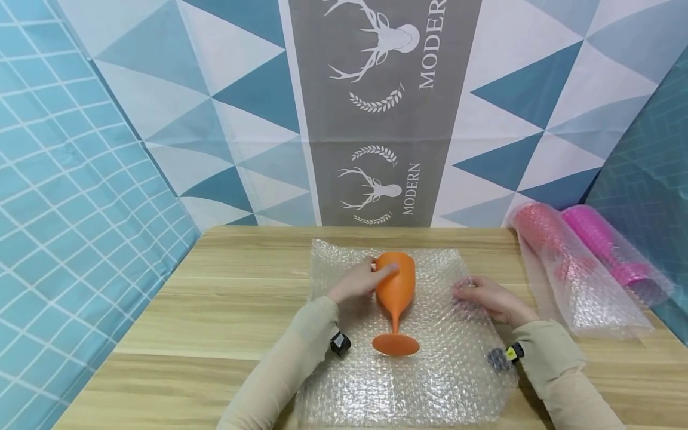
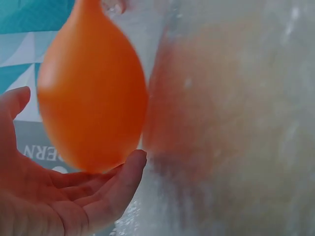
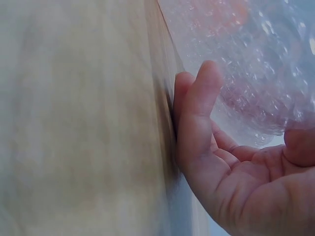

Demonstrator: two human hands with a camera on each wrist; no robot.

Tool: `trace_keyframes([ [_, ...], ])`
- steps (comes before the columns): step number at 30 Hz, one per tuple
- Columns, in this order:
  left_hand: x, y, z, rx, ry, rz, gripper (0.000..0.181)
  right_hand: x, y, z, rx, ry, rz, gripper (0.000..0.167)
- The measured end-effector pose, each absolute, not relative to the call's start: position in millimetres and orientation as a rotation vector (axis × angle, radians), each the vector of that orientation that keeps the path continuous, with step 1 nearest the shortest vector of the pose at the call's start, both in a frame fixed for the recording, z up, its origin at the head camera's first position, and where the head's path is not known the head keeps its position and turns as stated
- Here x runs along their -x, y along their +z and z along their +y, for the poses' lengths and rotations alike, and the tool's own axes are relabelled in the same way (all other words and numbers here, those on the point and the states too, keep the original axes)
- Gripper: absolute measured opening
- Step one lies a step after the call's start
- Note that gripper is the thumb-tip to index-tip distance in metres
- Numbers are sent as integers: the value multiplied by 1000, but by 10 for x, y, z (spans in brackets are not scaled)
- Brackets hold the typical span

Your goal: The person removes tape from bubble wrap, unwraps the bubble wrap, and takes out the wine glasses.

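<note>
Bright, even head view; dimmer, hazier wrist views.
Wrap (image 1: 387,385): white glints, densest towards the table's (image 1: 177,334) near edge. Right sleeve (image 1: 553,352): dark shadow on its left, near same edge. Goblet (image 2: 93,93): pale sheen on its left in left wrist view, wrap beside it blurred. Right wrist view: table out of focus, shadow beside right hand (image 3: 236,182).
</note>
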State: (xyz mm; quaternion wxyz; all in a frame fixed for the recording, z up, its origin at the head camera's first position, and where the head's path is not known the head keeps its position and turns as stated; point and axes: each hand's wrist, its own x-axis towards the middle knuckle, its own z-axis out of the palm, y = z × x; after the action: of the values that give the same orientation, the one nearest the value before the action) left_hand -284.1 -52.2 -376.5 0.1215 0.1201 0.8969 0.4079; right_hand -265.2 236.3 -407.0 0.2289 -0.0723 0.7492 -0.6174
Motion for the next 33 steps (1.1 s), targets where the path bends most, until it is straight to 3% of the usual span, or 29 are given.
trace_keyframes([
  [33,2859,-3892,-539,-268,1525,2358,74,2661,-4083,2384,212,-1674,2084,17],
])
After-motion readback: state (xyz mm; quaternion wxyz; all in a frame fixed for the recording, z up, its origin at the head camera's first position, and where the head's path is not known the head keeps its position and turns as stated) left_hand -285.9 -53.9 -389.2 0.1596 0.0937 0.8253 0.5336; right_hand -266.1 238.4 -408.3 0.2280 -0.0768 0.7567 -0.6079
